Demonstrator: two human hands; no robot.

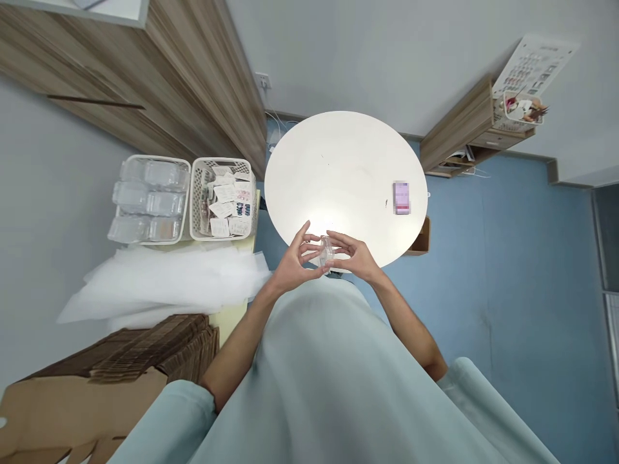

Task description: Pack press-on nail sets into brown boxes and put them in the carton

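Observation:
Between my two hands is a small clear plastic box (326,251), held over the near edge of a round white table (338,161). My left hand (297,261) grips it from the left, thumb low and fingers along its side. From the right, my right hand (355,254) pinches it between thumb and fingers. The hands partly cover the box, and I cannot make out what is in it. A pink and purple box (401,198) lies on the table's right side.
On the left stand a white basket of clear plastic boxes (187,193) and a white basket of cards (196,212). Nearer me are white packing sheets (178,280) and stacked flat brown cardboard (159,351). A wooden shelf (464,129) stands at the back right.

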